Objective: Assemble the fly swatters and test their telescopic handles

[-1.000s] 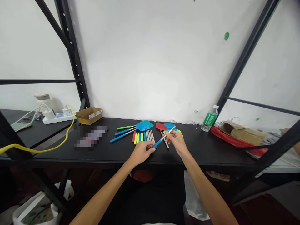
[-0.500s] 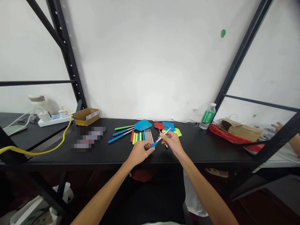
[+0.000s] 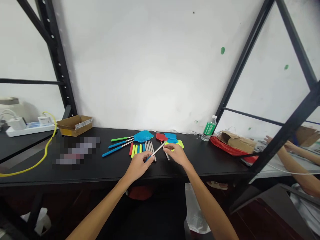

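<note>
My left hand (image 3: 140, 164) is closed around the blue grip of a telescopic fly swatter handle, whose bare metal rod (image 3: 158, 149) slants up to the right. At the rod's upper end, the fingers of my right hand (image 3: 175, 154) are pinched together on it. Just behind my left hand lie a row of short red, yellow and blue grips (image 3: 135, 150) and several metal rods (image 3: 149, 146). Red, blue and yellow swatter heads (image 3: 170, 136) are spread beyond my right hand. Assembled fly swatters with blue heads (image 3: 143, 136) and blue or green handles fan out to the left.
On the black table (image 3: 110, 171) stand an open cardboard box (image 3: 75, 126) at left and a water bottle (image 3: 209, 128) at right. A yellow cable (image 3: 46, 150) hangs by a power strip (image 3: 35, 127). Another person's arms (image 3: 297, 166) show beyond the right-hand black frame (image 3: 275, 141).
The view has turned right, so things sit further left. More of the metal rod now shows between my hands, and the blue grip is mostly covered by my left hand.
</note>
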### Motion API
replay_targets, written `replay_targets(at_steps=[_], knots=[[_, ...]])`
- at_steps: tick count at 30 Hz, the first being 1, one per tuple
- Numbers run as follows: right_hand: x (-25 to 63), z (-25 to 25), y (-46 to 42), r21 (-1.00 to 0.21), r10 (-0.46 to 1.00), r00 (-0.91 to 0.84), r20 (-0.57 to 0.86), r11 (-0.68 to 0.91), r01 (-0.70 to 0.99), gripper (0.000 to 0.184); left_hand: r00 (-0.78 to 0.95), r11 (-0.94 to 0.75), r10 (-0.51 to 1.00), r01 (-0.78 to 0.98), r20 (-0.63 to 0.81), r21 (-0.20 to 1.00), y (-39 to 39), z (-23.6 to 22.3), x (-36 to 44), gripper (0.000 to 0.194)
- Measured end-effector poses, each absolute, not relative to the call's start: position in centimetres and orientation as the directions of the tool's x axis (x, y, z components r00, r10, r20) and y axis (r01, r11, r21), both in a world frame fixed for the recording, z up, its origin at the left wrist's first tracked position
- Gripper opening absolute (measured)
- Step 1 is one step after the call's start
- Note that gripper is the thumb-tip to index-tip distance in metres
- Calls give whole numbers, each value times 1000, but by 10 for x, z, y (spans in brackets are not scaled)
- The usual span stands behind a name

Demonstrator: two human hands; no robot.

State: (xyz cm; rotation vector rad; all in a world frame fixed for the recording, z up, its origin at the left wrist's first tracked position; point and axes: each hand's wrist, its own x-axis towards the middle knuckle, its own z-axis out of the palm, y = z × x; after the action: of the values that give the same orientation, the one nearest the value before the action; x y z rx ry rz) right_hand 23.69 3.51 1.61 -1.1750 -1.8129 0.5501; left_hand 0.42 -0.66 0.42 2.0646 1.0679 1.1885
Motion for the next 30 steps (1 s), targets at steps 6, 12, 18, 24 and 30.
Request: replay_targets(at_steps=[6,12,18,24,30], knots=[[262,23,92,-441,912,36,410,163,883,36,300,-564,825,386,479,730,-9,5,0,33],[261,21,134,-232,949,84,303,-12,973,68,284,-552,833,389,474,738,-9,3,0,29],[259,9,140,-188,939,96,331,-34,982,48,290,-555,831,375,475,742,-8,3,1,30],[260,6,138,-160,927,66,369,-7,987,38,314,-552,831,372,459,746,-5,2,3,32],[261,4,134,-127,919,52,390,-2,992,55,323,-532,842,371,431,761,-5,3,4,32]])
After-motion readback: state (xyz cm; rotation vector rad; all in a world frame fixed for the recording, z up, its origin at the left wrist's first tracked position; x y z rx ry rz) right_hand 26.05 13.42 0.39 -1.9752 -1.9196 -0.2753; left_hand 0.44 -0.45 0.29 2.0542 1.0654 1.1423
